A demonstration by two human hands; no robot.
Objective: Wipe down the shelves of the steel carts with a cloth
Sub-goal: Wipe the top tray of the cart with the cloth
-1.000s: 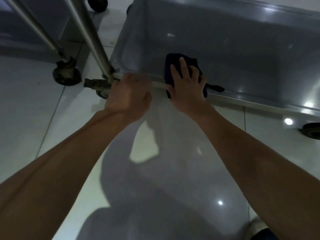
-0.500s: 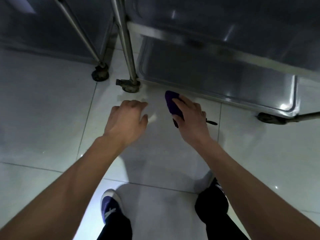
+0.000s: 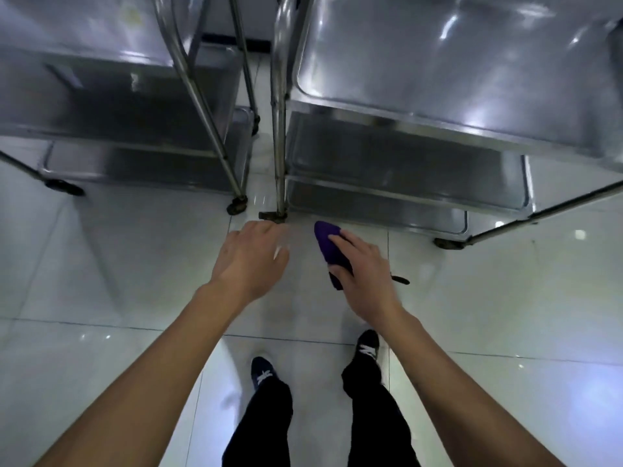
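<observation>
A commercial or institutional back room: tiered steel carts [image 3: 421, 96] on casters [image 3: 236, 207] over glossy white floor tiles [image 3: 101, 264].

Right hand [image 3: 365, 274] holds a purple cloth [image 3: 328, 242] above the floor beside two steel carts [image 3: 404, 129], left hand [image 3: 251, 261] empty.

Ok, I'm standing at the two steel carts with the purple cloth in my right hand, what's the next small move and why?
Probably bring the right hand and its folded purple cloth up onto the top shelf of the right-hand steel cart. The cloth hangs over the floor, touching no shelf, and that shelf lies directly ahead. The left hand holds nothing and could steady the cart's upright steel post.
</observation>
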